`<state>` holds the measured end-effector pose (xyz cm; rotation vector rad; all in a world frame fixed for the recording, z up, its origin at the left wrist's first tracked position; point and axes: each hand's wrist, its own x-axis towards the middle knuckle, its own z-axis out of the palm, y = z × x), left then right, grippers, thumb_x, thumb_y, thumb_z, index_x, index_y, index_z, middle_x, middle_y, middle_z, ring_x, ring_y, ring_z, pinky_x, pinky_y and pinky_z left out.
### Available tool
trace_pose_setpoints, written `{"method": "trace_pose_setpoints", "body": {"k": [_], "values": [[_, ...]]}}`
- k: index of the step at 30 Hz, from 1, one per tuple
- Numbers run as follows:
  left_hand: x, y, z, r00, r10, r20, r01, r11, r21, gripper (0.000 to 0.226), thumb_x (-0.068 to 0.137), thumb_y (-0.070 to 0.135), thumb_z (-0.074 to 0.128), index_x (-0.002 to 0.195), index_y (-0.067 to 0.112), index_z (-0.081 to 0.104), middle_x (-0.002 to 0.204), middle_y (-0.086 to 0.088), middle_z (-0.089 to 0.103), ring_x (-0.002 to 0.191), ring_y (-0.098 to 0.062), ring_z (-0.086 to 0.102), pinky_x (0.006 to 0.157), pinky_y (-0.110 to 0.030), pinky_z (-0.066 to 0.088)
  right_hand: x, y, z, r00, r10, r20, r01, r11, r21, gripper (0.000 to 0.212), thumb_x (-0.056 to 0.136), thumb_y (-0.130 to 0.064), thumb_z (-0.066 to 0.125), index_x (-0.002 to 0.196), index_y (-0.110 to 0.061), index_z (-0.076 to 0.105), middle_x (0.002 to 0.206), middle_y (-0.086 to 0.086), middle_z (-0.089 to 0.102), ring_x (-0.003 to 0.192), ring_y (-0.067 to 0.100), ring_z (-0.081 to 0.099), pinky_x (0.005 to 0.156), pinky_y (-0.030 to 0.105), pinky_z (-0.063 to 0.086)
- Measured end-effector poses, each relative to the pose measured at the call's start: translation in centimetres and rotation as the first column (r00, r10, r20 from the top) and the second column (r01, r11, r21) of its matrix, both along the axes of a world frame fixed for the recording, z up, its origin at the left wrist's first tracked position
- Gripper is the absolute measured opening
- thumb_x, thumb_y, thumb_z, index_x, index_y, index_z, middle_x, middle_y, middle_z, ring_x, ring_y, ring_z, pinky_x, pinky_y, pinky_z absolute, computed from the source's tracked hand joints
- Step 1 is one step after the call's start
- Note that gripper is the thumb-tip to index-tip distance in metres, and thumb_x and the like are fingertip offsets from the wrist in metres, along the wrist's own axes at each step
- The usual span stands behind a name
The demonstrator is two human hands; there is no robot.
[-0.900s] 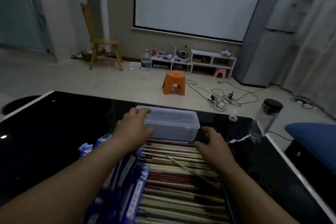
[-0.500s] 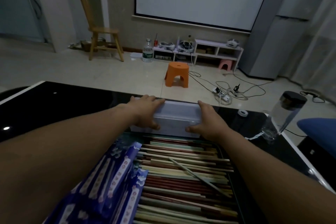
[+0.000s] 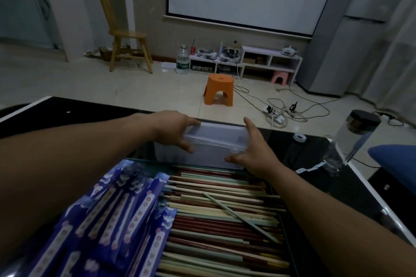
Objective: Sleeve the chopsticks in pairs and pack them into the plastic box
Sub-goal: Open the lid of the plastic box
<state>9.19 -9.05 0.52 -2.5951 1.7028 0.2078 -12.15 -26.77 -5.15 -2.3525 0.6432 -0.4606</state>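
Black glass table, dim room, tiled floor beyond.

Plastic box: clear, lies at the far edge of the table, long side across the view. Its lid looks set a little to the right of the base. Cannot tell whether it is lifted clear of the base or still seated.

Left hand: at the box's left end. Fingers curl over the top far corner of the lid and the thumb presses in from the near side. Grip closed on the box.

Right hand: at the box's right end. Fingers stand up along the end wall and the thumb hooks under the near right corner. Grip also closed on the box, so the box lies straight between the two hands, held end to end.

Chopsticks: many, red, cream and pale green, laid in rows just nearer than the box. One green chopstick lies slantwise across the rows.

Sleeves: blue printed paper, heaped nearer than the box and to its left, beside the chopsticks, partly under the left forearm.

Bottle: clear with a dark cap, tilted, well to the right of the box. Tape roll lies between the bottle and the box.

Orange stool: on the floor beyond the box.
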Motion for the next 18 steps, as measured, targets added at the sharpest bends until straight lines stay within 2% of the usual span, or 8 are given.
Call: {"method": "trace_pose_setpoints", "body": {"k": [4, 7, 9, 10, 12, 15, 17, 18], "values": [[0.4, -1.2, 3.3, 0.99, 0.066, -0.122, -0.048, 0.989, 0.14, 0.088, 0.08, 0.077, 0.063, 0.154, 0.035, 0.042, 0.151, -0.001, 0.05, 0.133, -0.025, 0.049, 0.109, -0.045, 0.04, -0.6, -0.8, -0.3, 1.0, 0.002, 0.021, -0.004, 0.997, 0.081, 0.133, 0.073, -0.035, 0.094, 0.163, -0.042, -0.004, 0.164, 0.002, 0.032, 0.143, 0.025, 0.043, 0.114, 0.043, 0.045], [0.8, -1.5, 4.7, 0.966, 0.108, -0.237, -0.09, 0.992, 0.086, 0.072, 0.083, 0.078, 0.056, 0.137, 0.031, 0.063, 0.131, 0.004, 0.065, 0.115, -0.017, 0.058, 0.1, -0.04, 0.045, -1.0, -0.4, -0.2, 0.998, 0.006, 0.065, -0.022, 0.97, 0.244, 0.1, 0.089, -0.052, 0.074, 0.163, -0.035, 0.009, 0.157, -0.003, 0.04, 0.134, 0.014, 0.045, 0.093, 0.025, 0.05], [1.0, -1.8, 4.7, 0.976, 0.106, -0.192, -0.1, 0.994, 0.045, 0.062, 0.087, 0.074, 0.056, 0.128, 0.03, 0.07, 0.121, 0.005, 0.069, 0.104, -0.015, 0.061, 0.093, -0.038, 0.048, -0.9, 0.0, -0.3, 0.996, -0.045, 0.076, 0.018, 0.944, 0.329, 0.077, 0.101, -0.056, 0.053, 0.164, -0.031, 0.016, 0.159, 0.003, 0.039, 0.128, 0.014, 0.044, 0.09, 0.025, 0.042], [0.9, -1.9, 4.4, 0.983, 0.116, -0.142, -0.118, 0.993, -0.011, 0.06, 0.088, 0.073, 0.056, 0.125, 0.029, 0.071, 0.119, 0.005, 0.071, 0.101, -0.014, 0.063, 0.09, -0.038, 0.051, -0.7, 0.1, -0.4, 0.994, -0.077, 0.079, 0.044, 0.934, 0.354, 0.071, 0.104, -0.054, 0.049, 0.163, -0.029, 0.019, 0.159, 0.005, 0.04, 0.124, 0.015, 0.046, 0.09, 0.029, 0.042], [0.8, -1.8, 3.9, 0.984, 0.175, 0.021, -0.165, 0.958, -0.236, 0.061, 0.088, 0.072, 0.059, 0.13, 0.028, 0.066, 0.121, 0.005, 0.069, 0.104, -0.017, 0.064, 0.087, -0.04, 0.054, -0.3, 0.2, -0.5, 0.991, -0.106, 0.08, 0.07, 0.929, 0.362, 0.065, 0.105, -0.046, 0.052, 0.161, -0.027, 0.024, 0.15, 0.006, 0.048, 0.109, 0.011, 0.053, 0.081, 0.027, 0.046], [0.6, -1.1, 3.3, 0.878, 0.343, 0.335, -0.073, 0.785, -0.615, 0.05, 0.092, 0.052, 0.065, 0.135, 0.028, 0.055, 0.125, -0.001, 0.062, 0.113, -0.024, 0.057, 0.091, -0.043, 0.047, -0.2, 0.9, -0.6, 0.987, -0.135, 0.091, 0.099, 0.941, 0.325, 0.066, 0.102, -0.035, 0.061, 0.158, -0.027, 0.027, 0.135, 0.001, 0.052, 0.105, 0.013, 0.058, 0.073, 0.024, 0.049], [0.4, -0.6, 3.2, 0.851, 0.424, 0.309, -0.073, 0.679, -0.731, 0.029, 0.094, 0.035, 0.064, 0.12, 0.025, 0.056, 0.113, -0.003, 0.062, 0.101, -0.024, 0.058, 0.085, -0.042, 0.049, -0.3, 1.3, -0.7, 0.976, -0.185, 0.119, 0.147, 0.951, 0.274, 0.065, 0.098, -0.039, 0.064, 0.153, -0.028, 0.032, 0.138, 0.003, 0.052, 0.113, 0.019, 0.059, 0.083, 0.034, 0.056], [0.3, -0.4, 2.8, 0.881, 0.408, 0.24, -0.12, 0.682, -0.721, 0.023, 0.096, 0.031, 0.062, 0.117, 0.024, 0.056, 0.11, -0.003, 0.064, 0.096, -0.024, 0.059, 0.083, -0.042, 0.051, -0.2, 1.3, -0.8, 0.974, -0.198, 0.113, 0.168, 0.957, 0.236, 0.062, 0.096, -0.041, 0.064, 0.15, -0.028, 0.036, 0.142, 0.004, 0.051, 0.118, 0.021, 0.058, 0.091, 0.041, 0.057]]}}
